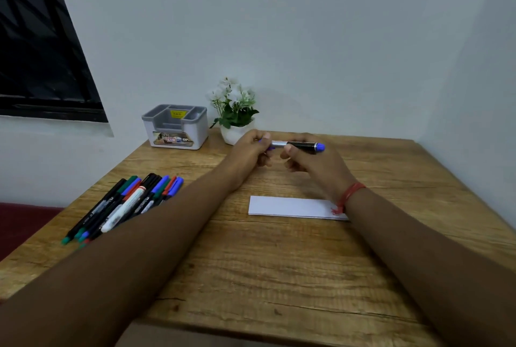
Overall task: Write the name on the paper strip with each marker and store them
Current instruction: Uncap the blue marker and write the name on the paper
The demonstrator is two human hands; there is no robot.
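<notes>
Both hands pinch one marker (298, 145) above the paper strip (293, 207): left hand (248, 151) cap end, right hand (310, 162) barrel.

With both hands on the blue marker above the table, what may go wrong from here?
1. The left hand seems to be pulling the cap; the blue marker may slip from the right hand and mark the wooden table.
2. The right forearm overlaps the paper strip and may shift it.
</notes>
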